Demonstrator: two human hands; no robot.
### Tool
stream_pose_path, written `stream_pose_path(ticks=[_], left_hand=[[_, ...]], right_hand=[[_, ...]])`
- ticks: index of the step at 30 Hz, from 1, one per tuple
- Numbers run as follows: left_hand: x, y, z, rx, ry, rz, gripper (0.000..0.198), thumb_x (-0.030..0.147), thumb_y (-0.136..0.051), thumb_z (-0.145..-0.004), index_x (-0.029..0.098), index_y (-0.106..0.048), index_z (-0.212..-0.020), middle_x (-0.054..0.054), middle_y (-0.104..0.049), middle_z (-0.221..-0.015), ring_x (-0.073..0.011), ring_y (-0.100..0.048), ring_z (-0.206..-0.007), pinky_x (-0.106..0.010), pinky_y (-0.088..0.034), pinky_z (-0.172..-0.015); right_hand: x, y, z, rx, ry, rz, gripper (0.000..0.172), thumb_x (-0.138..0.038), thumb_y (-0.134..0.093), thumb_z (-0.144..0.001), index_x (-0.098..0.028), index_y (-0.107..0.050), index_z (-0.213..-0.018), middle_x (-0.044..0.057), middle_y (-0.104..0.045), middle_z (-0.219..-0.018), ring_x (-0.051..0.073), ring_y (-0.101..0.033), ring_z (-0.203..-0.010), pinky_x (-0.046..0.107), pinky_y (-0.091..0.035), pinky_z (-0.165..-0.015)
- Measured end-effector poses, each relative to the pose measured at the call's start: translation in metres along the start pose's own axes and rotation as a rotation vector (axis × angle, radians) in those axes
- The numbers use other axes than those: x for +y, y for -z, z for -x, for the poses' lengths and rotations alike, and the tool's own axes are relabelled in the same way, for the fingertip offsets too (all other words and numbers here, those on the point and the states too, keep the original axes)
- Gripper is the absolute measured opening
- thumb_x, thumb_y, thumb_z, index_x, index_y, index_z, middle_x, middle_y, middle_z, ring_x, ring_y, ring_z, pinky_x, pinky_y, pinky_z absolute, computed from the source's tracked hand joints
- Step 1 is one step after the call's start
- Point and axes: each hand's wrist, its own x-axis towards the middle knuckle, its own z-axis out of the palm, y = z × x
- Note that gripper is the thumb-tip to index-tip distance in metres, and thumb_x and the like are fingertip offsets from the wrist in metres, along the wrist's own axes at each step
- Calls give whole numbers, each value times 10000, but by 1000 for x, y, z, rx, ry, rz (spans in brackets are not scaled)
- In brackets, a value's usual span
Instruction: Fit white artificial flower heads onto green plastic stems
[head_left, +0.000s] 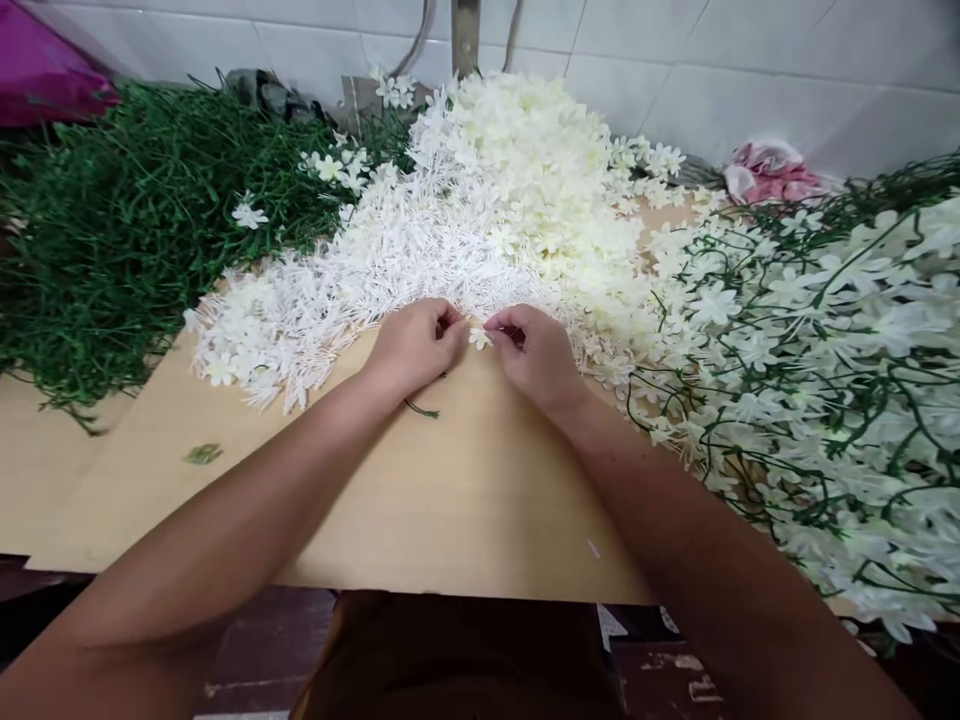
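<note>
My left hand (pixel 420 345) and my right hand (pixel 534 358) are close together over the cardboard sheet (pixel 480 490), both closed in a pinch. Between their fingertips is a small white artificial flower (pixel 479 339), which the right fingers grip at its edge. Beneath the left hand the end of a green plastic stem (pixel 424 410) sticks out; the left fingers seem closed on its other part, mostly hidden. Just beyond both hands lies a pile of loose white petals and stamens (pixel 450 235).
Green stems (pixel 142 210) are heaped at the left. Cream blossoms (pixel 547 140) rise against the tiled wall (pixel 637 60). Finished-looking white flowers on green stems (pixel 825 400) cover the right side. A pink and white cloth (pixel 776 172) and a magenta bag (pixel 52 70) sit at the back.
</note>
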Motion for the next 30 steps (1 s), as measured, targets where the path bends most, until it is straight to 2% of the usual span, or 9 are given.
stream_pose_path(ticks=[3, 7, 17, 26, 30], left_hand=[[3, -5, -4, -13, -55, -18, 216, 361, -556, -830, 176, -667, -840, -69, -704, -854, -203, -601, -765, -344, -448, -747], [6, -12, -9, -18, -125, -6, 130, 275, -573, -805, 180, -662, -793, -47, -686, -800, -186, -586, -753, -335, -439, -754], [-2, -11, -7, -33, -11, 442, 69, 226, -614, -758, 162, -590, -746, 2, -605, -694, -118, -506, -638, -264, -404, -620], [5, -4, -5, -62, 63, 599, 73, 154, -612, -733, 163, -543, -715, 36, -530, -634, -86, -440, -577, -241, -389, -594], [6, -7, -5, -26, 65, 598, 73, 111, -590, -720, 163, -542, -740, 34, -520, -649, -90, -466, -600, -237, -395, -603]], right_hand=[[2, 2, 2, 13, 62, 94, 110, -105, -561, -775, -176, -639, -743, 53, -641, -803, 175, -559, -747, 333, -462, -719], [4, 5, 3, -7, 74, 173, 103, -118, -569, -789, -176, -641, -745, 61, -634, -804, 196, -565, -796, 349, -460, -750], [3, 5, 3, 55, 87, 144, 86, -155, -595, -789, -197, -614, -716, 38, -639, -760, 188, -568, -762, 341, -467, -739], [2, 2, 4, 139, 200, 207, 113, -182, -575, -836, -217, -586, -729, 43, -670, -787, 201, -589, -808, 346, -472, -758], [1, 1, 5, 163, 282, 207, 119, -193, -557, -858, -209, -586, -745, 54, -669, -795, 202, -585, -813, 348, -472, -756]])
